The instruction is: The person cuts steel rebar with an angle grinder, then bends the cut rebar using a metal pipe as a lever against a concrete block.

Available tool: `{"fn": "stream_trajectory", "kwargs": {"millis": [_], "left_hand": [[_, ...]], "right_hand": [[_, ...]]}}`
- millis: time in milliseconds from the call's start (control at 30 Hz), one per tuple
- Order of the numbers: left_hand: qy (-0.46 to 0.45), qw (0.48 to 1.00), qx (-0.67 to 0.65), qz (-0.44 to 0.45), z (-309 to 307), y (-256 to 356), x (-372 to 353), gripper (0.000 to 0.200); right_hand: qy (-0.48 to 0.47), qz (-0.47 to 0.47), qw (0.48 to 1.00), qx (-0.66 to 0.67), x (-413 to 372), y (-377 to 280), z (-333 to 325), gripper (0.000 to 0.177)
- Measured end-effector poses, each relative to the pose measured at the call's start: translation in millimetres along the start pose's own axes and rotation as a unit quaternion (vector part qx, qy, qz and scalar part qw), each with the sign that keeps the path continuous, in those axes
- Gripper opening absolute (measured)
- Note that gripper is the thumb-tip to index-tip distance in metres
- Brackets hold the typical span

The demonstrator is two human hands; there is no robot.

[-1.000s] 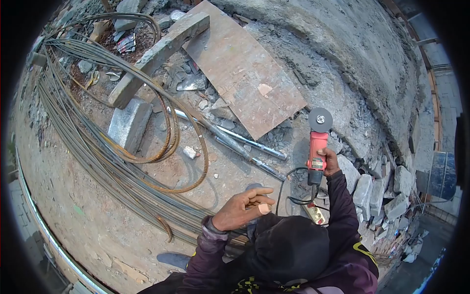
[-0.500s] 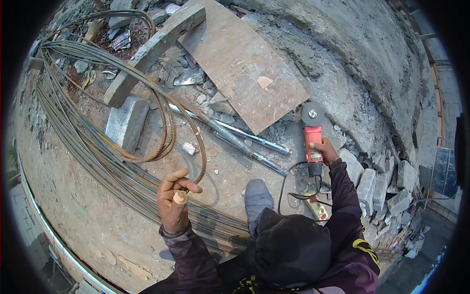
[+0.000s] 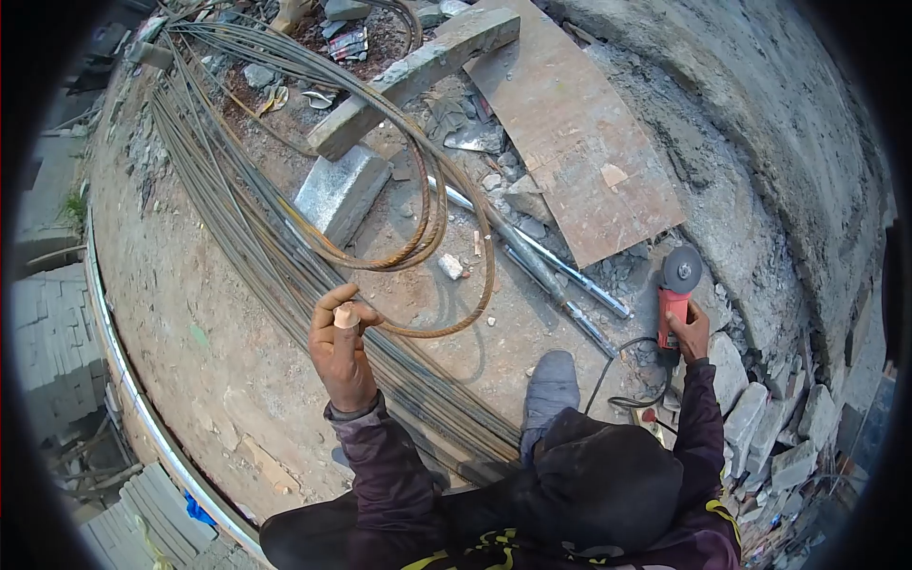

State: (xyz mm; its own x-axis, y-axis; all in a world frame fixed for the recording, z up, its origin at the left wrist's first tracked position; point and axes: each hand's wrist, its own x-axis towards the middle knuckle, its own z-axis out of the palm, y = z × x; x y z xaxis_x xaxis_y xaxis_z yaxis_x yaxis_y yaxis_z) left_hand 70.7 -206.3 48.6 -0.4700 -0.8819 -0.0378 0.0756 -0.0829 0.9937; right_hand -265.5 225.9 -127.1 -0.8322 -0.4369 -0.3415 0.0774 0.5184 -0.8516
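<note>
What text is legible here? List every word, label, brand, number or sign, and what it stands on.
No text can be read.
Red grinder in the right hand: no label legible.
Grinder's disc: too small to tell.
Printed scrap: too small and blurred.
Right sleeve: yellow marks, no word legible.

Bright daylight is washing over my right hand [image 3: 692, 332] and the grinder [image 3: 674, 309] I am holding, and both are showing fairly sharp. Left of my grip, the metal pipes [image 3: 554, 283] are throwing back glare; farther left, the rebar loop [image 3: 490, 271] is casting a soft shadow on the ground [image 3: 513, 332]. At the far left, the metal rail [image 3: 129, 389] is bowing with lens distortion. Out past my grip, black is swallowing the corners.
</note>
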Motion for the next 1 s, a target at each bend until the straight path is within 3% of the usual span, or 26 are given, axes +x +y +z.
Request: {"fn": "stream_trajectory", "kwargs": {"millis": [133,233,333,533,633,733,933,1000], "left_hand": [[0.005,0.997,0.059,-0.048,9,5,10,0.034],[-0.06,0.984,0.119,-0.12,35,9,21,0.035],[-0.11,0.976,0.156,-0.11,52,4,32,0.036],[-0.143,0.961,0.207,-0.116,63,5,46,0.035],[-0.144,0.96,0.207,-0.122,61,3,57,0.038],[-0.119,0.962,0.201,-0.141,65,5,71,0.041],[-0.119,0.95,0.237,-0.166,80,-1,120,0.046],[-0.126,0.942,0.286,-0.121,84,-4,126,0.047]], "right_hand": [[0.041,-0.042,0.997,-0.051,-3,18,5,0.046],[0.101,-0.077,0.971,-0.204,-13,20,14,0.046],[0.159,-0.138,0.938,-0.275,-20,32,28,0.048],[0.214,-0.116,0.915,-0.321,-27,21,43,0.072],[0.197,-0.093,0.931,-0.294,-26,19,42,0.081],[0.186,-0.072,0.936,-0.29,-27,23,40,0.084],[0.235,-0.121,0.883,-0.388,-30,34,49,0.086],[0.235,-0.111,0.883,-0.389,-35,25,49,0.087]]}}
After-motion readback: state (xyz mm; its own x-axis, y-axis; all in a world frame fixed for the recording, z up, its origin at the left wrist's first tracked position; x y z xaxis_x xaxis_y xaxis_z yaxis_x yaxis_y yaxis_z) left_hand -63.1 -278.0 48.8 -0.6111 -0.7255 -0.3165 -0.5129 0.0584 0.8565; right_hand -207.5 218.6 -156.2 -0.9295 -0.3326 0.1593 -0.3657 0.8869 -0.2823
